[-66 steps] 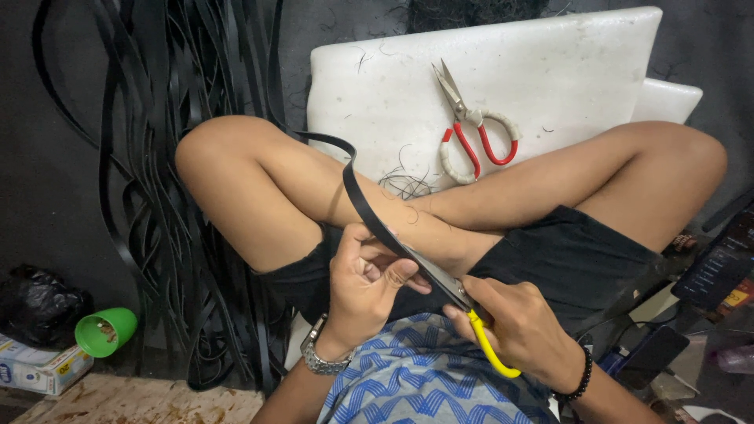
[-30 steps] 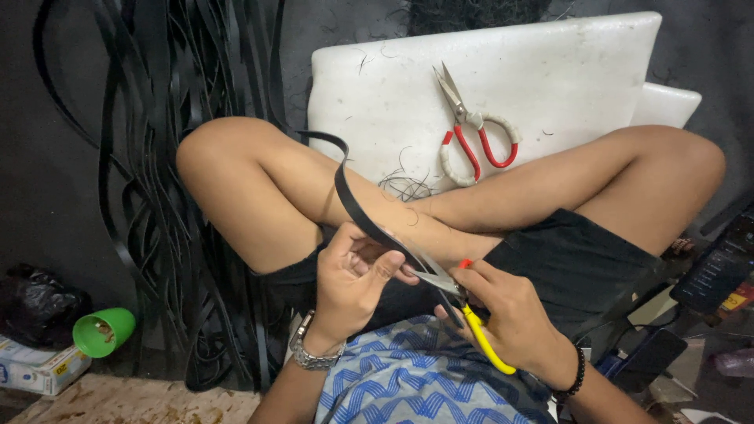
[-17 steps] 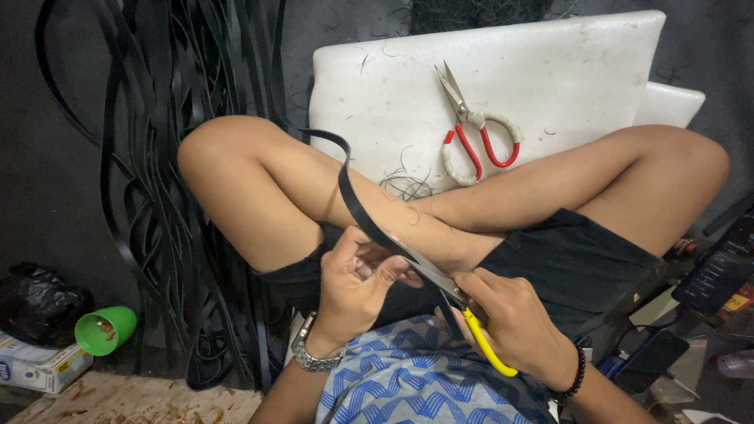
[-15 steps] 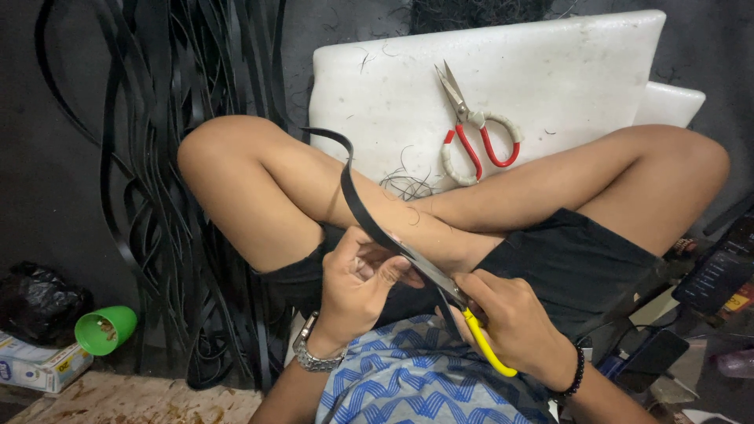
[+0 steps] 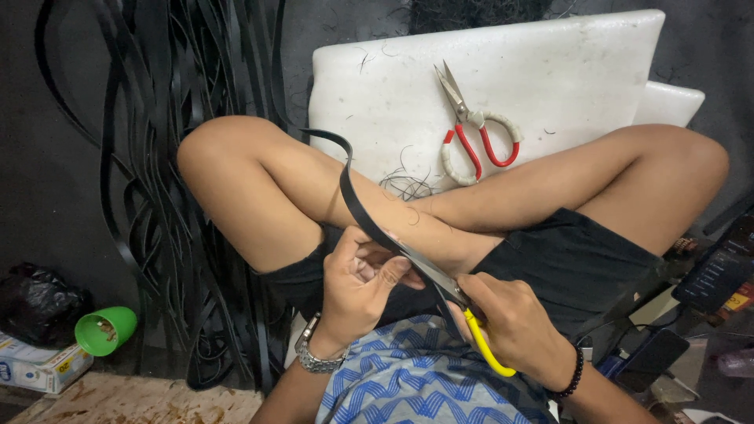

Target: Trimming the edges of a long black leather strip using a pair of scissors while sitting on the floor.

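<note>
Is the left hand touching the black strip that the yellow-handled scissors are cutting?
Touching. The head view shows the left hand pinching the black strip between thumb and fingers, just ahead of the blades of the yellow-handled scissors held in the right hand.

Two pairs of scissors are showing: one red-handled steel pair (image 5: 471, 129) lying on the white plastic board (image 5: 565, 63), one yellow-handled pair (image 5: 463, 314); one green plastic cup (image 5: 104, 330)

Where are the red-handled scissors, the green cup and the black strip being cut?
Red-handled scissors (image 5: 471, 129): head view, on the pivot.
Green cup (image 5: 106, 330): head view, on its rim.
Black strip (image 5: 351, 196): head view, mid-length, above the left hand.
</note>
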